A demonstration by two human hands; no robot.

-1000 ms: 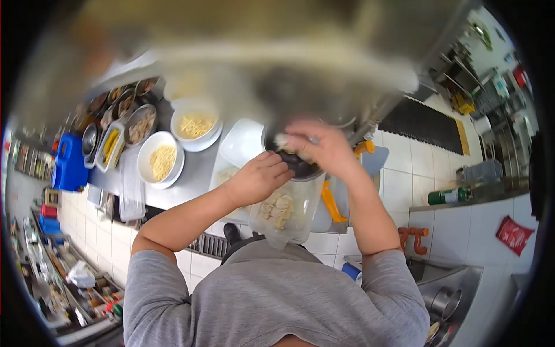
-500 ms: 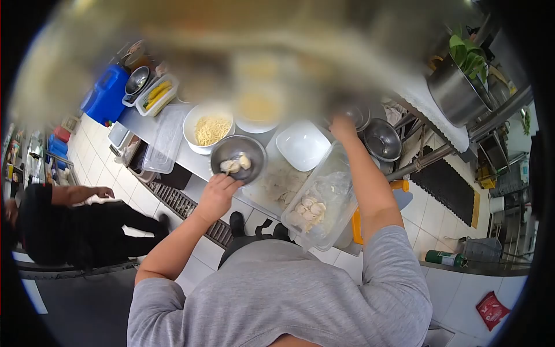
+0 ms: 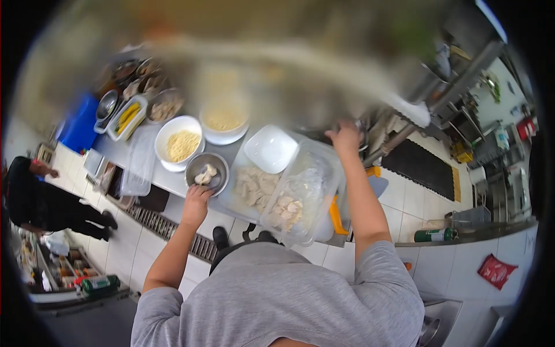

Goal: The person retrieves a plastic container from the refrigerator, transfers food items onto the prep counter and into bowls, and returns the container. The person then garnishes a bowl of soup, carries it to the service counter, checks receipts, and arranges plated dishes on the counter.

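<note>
My left hand (image 3: 198, 201) grips the near rim of a small metal bowl (image 3: 221, 184), which holds several pale, whitish pieces. My right hand (image 3: 347, 140) reaches to the back right, beside dark metal bowls (image 3: 363, 137); its thumb points left and its fingertips are hard to make out. Between my hands are a white square bowl (image 3: 269, 149), pale floury pieces (image 3: 254, 186) on a flat sheet or tray, and a clear plastic container (image 3: 326, 199) with more whitish pieces inside. A white bowl of yellowish shreds (image 3: 182, 146) stands behind the metal bowl.
Another white bowl (image 3: 222, 136) stands at the back. A white tub of yellow items (image 3: 128, 120) and a blue jug (image 3: 79, 124) are at left. A person in black (image 3: 49, 194) stands farther left. A blurred object covers the top of the view. Metal shelf posts (image 3: 392, 144) rise at right.
The view has shifted, and the tabletop things appear farther left. My left hand stays at the metal bowl; my right remains by the dark bowls. The person in black stands more upright, farther off.
</note>
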